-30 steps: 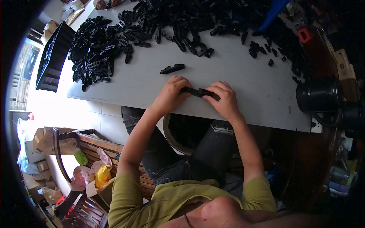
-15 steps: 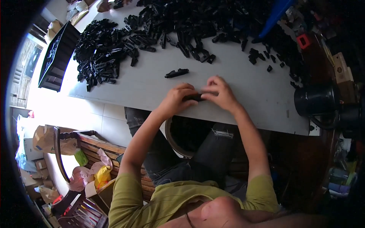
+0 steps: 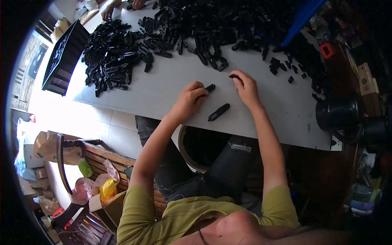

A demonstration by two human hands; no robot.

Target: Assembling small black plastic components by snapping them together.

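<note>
My left hand (image 3: 190,100) is closed around a long black plastic part (image 3: 210,87), whose far end sticks out past the fingertips. My right hand (image 3: 247,90) is raised a little over the table, its thumb and fingers pinching a small black piece (image 3: 234,76); its exact shape is hard to make out. Between the hands and closer to the table's front edge lies another long black plastic part (image 3: 219,112), touched by neither hand.
A big heap of black plastic parts (image 3: 110,57) covers the back of the grey table (image 3: 163,98). At left leans a black crate (image 3: 65,59); at right stands a black mug (image 3: 339,110). Another person's hands (image 3: 108,11) reach in at the far left. A round bin (image 3: 183,153) sits below the edge.
The part both hands held now lies on the table. My left hand has taken the part that lay farther back. My right hand has moved away, up and right, with a small piece.
</note>
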